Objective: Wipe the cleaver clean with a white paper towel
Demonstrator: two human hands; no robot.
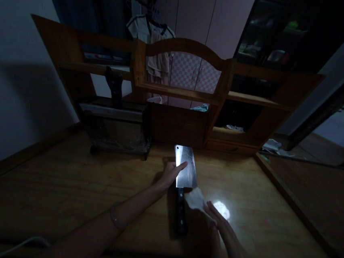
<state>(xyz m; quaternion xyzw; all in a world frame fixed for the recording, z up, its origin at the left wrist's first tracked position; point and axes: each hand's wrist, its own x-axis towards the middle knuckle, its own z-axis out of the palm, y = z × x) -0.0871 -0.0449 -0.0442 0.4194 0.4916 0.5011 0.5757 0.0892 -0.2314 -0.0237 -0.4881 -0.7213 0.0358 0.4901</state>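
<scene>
A cleaver [188, 172] with a broad metal blade and a black riveted handle is held above the wooden desk, its handle pointing toward me. My left hand [171, 172] grips the blade from its left side, thumb lying across the flat face and the other fingers hidden behind. Just right of the cleaver's handle, my right hand [221, 227] pinches a crumpled white tissue [196, 199]. The tissue's loose end hangs close to the blade's lower corner; whether they touch I cannot tell.
At the back left of the desk [93, 186] stands a dark knife holder [114, 129] with a black-handled knife [115, 84] upright in it. A wooden shelf unit [178, 91] runs along the desk's far edge. A white cable [27, 241] lies at the near left.
</scene>
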